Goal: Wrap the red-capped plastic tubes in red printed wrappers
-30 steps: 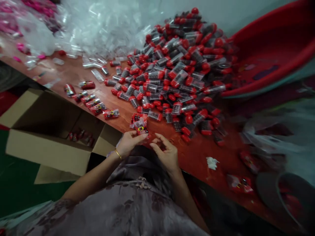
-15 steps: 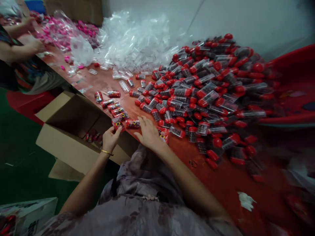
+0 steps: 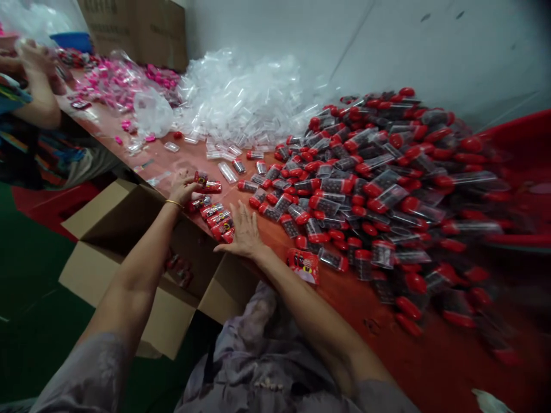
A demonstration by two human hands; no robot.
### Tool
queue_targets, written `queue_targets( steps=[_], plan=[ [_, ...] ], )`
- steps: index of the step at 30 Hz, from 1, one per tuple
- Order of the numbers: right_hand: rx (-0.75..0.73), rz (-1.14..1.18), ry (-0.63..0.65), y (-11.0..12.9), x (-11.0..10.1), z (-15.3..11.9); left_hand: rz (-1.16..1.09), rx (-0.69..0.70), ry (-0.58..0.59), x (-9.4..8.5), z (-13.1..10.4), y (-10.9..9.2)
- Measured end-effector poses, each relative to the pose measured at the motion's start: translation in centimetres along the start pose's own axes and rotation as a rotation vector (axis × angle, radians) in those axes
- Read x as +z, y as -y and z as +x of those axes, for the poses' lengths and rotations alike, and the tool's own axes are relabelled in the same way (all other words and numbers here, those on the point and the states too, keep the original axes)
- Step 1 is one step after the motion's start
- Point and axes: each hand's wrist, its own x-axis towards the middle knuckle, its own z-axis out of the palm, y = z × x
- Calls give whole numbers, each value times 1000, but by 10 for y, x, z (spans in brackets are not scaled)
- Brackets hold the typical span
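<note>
Hands apart: the person's left hand curves at the row of red packets, grip unclear, right hand splayed opposite; likely gathering step, next needing even inward pressure.

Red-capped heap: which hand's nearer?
Right. Right hand is spread at the packets' side facing the heap; left hand is at their opposite side, farther from it.
</note>
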Motion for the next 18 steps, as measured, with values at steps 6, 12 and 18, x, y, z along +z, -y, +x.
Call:
queue_targets(
  steps=[6,12,18],
  plan=[
    [-157,10,-9,12,8,30,-72,240,271,10,15,-14],
    [-292,-65,-10,49,18,34,-81,265,198,-22,-30,11],
    [-425,-86,-18,87,39,12,25,133,-22,-58,-111,71]
  ],
)
